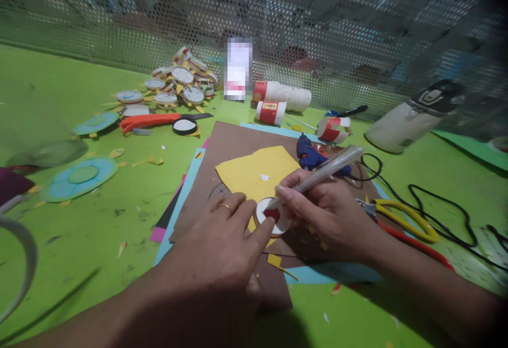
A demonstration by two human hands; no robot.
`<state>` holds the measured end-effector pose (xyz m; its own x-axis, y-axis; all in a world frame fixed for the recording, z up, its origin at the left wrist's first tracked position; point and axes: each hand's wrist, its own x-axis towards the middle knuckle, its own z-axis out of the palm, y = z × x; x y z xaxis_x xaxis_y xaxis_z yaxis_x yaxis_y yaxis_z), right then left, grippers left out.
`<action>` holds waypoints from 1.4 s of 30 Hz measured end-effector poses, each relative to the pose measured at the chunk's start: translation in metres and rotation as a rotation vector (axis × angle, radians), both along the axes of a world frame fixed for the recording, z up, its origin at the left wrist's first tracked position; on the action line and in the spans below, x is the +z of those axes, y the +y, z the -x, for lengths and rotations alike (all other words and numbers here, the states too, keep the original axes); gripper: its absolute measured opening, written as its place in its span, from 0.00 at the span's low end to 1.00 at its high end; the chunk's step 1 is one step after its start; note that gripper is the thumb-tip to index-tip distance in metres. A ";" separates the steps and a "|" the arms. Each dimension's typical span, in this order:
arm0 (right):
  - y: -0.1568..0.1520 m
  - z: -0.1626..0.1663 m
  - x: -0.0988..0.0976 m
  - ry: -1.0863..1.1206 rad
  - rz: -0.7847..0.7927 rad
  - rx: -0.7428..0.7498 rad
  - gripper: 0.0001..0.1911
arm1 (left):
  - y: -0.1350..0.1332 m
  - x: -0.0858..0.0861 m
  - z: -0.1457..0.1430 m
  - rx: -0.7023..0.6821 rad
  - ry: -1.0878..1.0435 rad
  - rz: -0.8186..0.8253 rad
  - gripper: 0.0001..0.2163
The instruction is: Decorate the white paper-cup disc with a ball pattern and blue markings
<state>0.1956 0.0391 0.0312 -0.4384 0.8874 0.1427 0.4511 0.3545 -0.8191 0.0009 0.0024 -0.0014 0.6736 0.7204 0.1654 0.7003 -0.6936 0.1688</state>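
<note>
A pen with a clear barrel (333, 165) is gripped in my right hand (329, 213), its tip low over a white round paper-cup base (282, 225). On the base lies a small red piece (272, 214). My left hand (218, 239) steadies the base from the left, thumb pressed at the red piece and the other fingers curled along the side. Beneath is a sheet of yellow paper (254, 165) on brown card (206, 179). A yellow scrap with a thin stem (281, 266) lies just below my hands.
Blue glue gun (307, 152), pliers (405, 221) and a black cord (440, 194) lie at right, near a tilted bottle (408, 123). Behind are paper cups (272, 112), a blurred phone (237, 70) and a pile of decorated discs (182, 75). An orange cutter (151, 121) lies left.
</note>
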 end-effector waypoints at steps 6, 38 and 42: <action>0.001 0.000 0.002 0.000 -0.003 0.005 0.17 | -0.001 -0.010 0.001 0.001 -0.039 -0.061 0.28; 0.004 0.000 0.002 0.052 -0.007 -0.013 0.19 | 0.000 -0.006 0.002 -0.004 -0.036 -0.070 0.27; 0.003 0.000 0.002 0.066 0.011 -0.034 0.19 | -0.001 0.000 0.000 0.001 -0.021 -0.026 0.28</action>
<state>0.1958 0.0424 0.0328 -0.3978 0.9034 0.1600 0.4078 0.3303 -0.8512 0.0008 0.0017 -0.0012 0.6692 0.7160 0.1987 0.6972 -0.6976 0.1655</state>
